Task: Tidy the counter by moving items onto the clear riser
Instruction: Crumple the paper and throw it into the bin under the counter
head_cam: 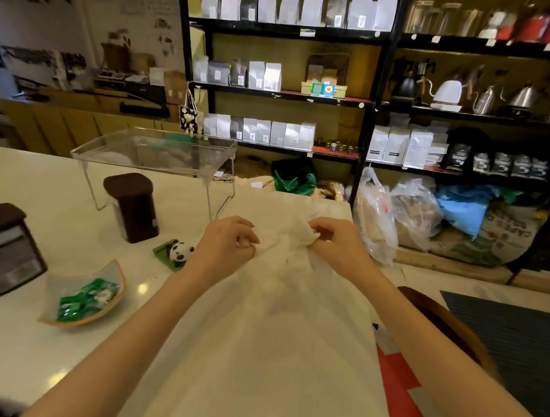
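The clear riser (155,151) stands on the white counter (33,348) at the back, with nothing on its top. A white cloth (276,321) is spread over the counter's right part and bunched at its far end. My left hand (226,241) and my right hand (336,241) both pinch that bunched part. To the left lie a brown lidded canister (133,207), a small panda figure (181,251) on a green base, a shallow dish of green sweets (84,296) and a dark napkin dispenser (3,253).
Black shelving (370,101) with coffee bags and kettles fills the back wall. Plastic bags and sacks (427,217) sit on the floor to the right. A brown stool (447,325) and a dark mat (517,336) lie below the counter's right edge.
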Motion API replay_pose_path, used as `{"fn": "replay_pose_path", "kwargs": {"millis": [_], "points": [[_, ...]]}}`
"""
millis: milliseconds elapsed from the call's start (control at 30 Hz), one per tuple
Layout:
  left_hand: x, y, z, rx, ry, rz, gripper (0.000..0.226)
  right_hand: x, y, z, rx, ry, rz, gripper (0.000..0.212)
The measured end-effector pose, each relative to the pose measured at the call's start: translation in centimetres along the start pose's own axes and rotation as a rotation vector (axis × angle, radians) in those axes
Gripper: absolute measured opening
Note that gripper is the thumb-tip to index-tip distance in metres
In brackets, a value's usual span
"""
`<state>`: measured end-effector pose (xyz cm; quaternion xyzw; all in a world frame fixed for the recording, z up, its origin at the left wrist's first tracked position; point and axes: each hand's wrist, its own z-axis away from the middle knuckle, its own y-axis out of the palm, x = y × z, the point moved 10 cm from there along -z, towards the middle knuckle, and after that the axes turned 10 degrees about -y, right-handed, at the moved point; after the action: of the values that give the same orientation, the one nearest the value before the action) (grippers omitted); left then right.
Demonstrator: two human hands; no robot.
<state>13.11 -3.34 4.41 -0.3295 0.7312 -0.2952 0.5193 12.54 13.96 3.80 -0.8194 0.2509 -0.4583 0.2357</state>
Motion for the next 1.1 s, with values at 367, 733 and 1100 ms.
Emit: {"fn": "replay_pose_path", "kwargs": {"millis": [367, 733, 1100], "points": [[4.3, -5.6, 15.3, 0.129, 0.011, 0.065, 0.018, 11.1, 5.9, 12.4, 0.060, 0.063, -0.206, 0.015], [15.4, -1.7, 27.6, 0.275, -0.169, 0.338, 0.010, 11.9, 14.5, 27.6, -0.009, 0.289, -0.451, 0.032], [33.0, 22.4, 37.6, 0.592, -0.605, 0.148, 0.031, -10.3, 33.3, 43.8, 0.115, 0.868, -0.347, 0.020]]}}
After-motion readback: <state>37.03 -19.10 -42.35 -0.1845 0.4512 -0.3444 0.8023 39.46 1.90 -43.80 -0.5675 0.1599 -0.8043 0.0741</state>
